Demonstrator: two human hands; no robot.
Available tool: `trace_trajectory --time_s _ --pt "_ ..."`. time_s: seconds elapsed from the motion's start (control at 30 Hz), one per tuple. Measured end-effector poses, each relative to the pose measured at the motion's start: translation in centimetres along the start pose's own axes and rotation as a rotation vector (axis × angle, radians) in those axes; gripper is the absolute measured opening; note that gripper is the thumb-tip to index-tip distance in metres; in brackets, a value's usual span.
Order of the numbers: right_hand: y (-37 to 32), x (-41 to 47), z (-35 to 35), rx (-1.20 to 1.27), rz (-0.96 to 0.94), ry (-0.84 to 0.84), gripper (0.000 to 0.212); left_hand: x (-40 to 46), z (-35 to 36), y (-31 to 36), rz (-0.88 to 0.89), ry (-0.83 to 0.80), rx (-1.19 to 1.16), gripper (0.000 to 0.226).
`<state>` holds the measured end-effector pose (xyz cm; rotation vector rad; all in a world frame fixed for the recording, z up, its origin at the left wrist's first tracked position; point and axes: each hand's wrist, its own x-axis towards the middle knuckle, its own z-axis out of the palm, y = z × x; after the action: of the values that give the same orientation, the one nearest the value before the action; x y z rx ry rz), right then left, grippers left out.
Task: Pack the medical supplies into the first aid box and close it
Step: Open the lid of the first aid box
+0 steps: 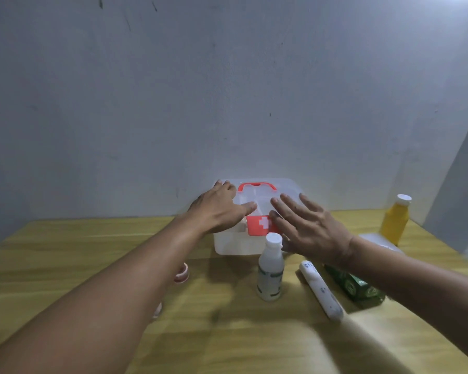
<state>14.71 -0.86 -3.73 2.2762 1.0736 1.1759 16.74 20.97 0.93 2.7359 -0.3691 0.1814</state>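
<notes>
A translucent white first aid box [233, 242] with a red handle [256, 186] and a red latch bearing a white cross [260, 225] stands by the wall, lid down. My left hand [220, 209] rests flat on the lid's left side, fingers apart. Over the box's right front hovers my right hand [305, 228], fingers spread, holding nothing. In front of the box stand a white bottle [270, 268], a white tube [322, 290] lying flat, and a green packet [354, 286] partly under my right forearm. A tape roll [182, 273] peeks out beside my left forearm.
A yellow bottle with a white cap [395, 218] stands at the right, behind a clear plastic piece [376, 240]. The wooden table [227, 333] reaches the grey wall at the back. A small pinkish object [157, 310] shows under my left forearm.
</notes>
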Motion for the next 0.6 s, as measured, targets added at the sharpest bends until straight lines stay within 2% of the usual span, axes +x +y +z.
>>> trace_trajectory --time_s 0.07,0.13,0.2,0.3,0.5,0.6 --pt "0.1 0.4 -0.7 0.075 0.062 -0.039 0.031 -0.3 0.1 -0.6 0.009 0.018 -0.162 0.075" --pt "0.0 0.9 -1.4 0.181 0.163 -0.085 0.034 -1.2 0.8 -1.0 0.006 0.109 -0.337 0.082" --pt "-0.1 1.3 -2.0 0.269 0.254 -0.119 0.038 -2.3 1.6 -1.1 -0.014 0.179 -0.463 0.101" --pt "-0.5 1.7 -2.7 0.331 0.34 -0.119 0.034 -3.4 2.3 -1.6 -0.095 0.193 -0.624 0.131" --pt "-0.7 3.3 -4.9 0.398 0.445 -0.065 0.019 -4.1 3.5 -2.1 -0.154 0.219 -0.655 0.136" --pt "-0.1 4.1 -6.0 0.398 0.491 -0.056 0.02 -4.6 3.4 -1.8 -0.14 0.207 -0.659 0.139"
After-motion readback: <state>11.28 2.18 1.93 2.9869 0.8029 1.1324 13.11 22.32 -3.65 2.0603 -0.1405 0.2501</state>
